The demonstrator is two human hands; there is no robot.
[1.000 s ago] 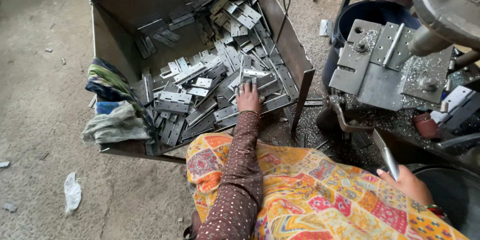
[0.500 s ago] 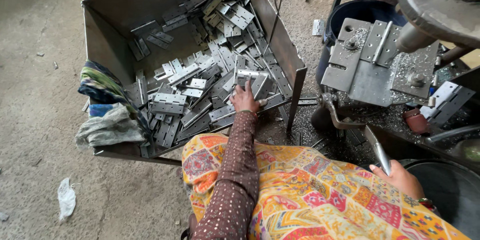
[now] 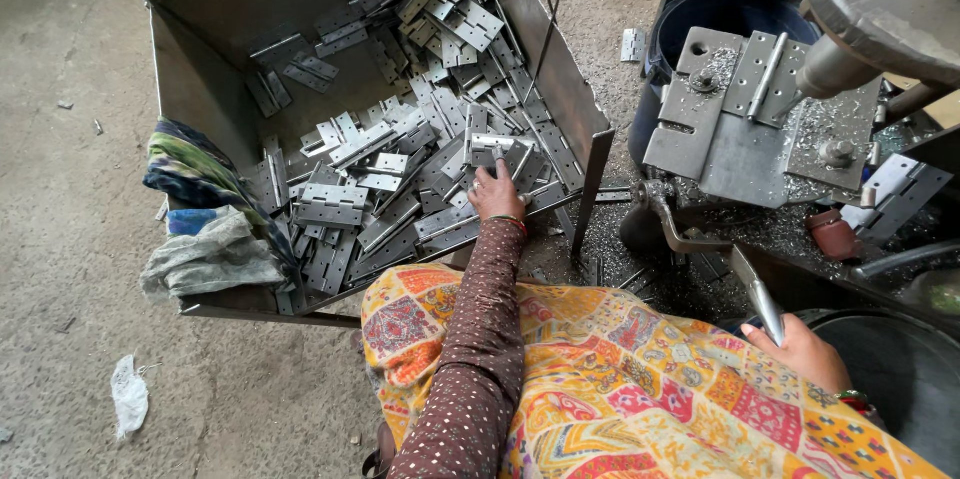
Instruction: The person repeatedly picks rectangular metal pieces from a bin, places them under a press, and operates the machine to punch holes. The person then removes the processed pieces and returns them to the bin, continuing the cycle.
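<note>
Concrete floor underfoot; left hand (image 3: 497, 192) pinches one hinge (image 3: 497, 148) from the full metal bin (image 3: 215, 89); right hand (image 3: 800, 351) closed around a lever handle (image 3: 762, 296).

No packages, labels, signs or screens show anywhere in view

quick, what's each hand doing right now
Left hand: closed on a hinge in the bin.
Right hand: closed on a metal lever.

dull grey metal hinges (image 3: 400, 179) in a matt steel bin (image 3: 215, 19).
</note>
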